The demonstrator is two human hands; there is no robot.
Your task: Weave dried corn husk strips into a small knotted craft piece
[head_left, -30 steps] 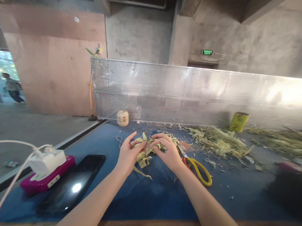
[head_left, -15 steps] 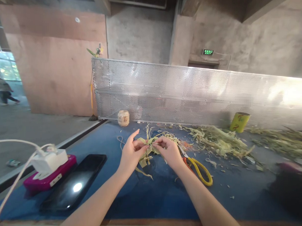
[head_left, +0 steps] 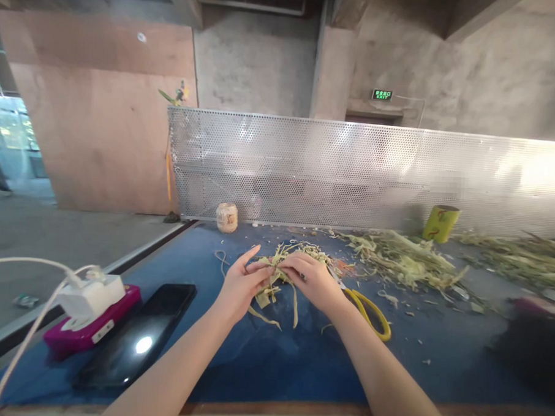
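Note:
A small bundle of pale green husk strips (head_left: 274, 280) is held just above the blue table mat (head_left: 275, 355). My left hand (head_left: 241, 286) pinches its left side, forefinger pointing up. From the right, my right hand (head_left: 313, 282) pinches the same bundle with fingers curled. One long strip (head_left: 295, 304) hangs down from the bundle. Yellow-handled scissors (head_left: 367, 310) lie on the mat right beside my right wrist.
A black phone (head_left: 136, 343) and a pink box with a white charger (head_left: 91, 313) lie at the left. A heap of husks (head_left: 406, 263), a small twine spool (head_left: 226, 217) and a yellow cup (head_left: 440, 223) stand before the perforated metal screen (head_left: 353, 168). A dark object (head_left: 529, 348) is at right.
My hands have kept working the husk bundle, drawing closer together. A long strip now hangs down from it. The person walking at the far left has gone out of view.

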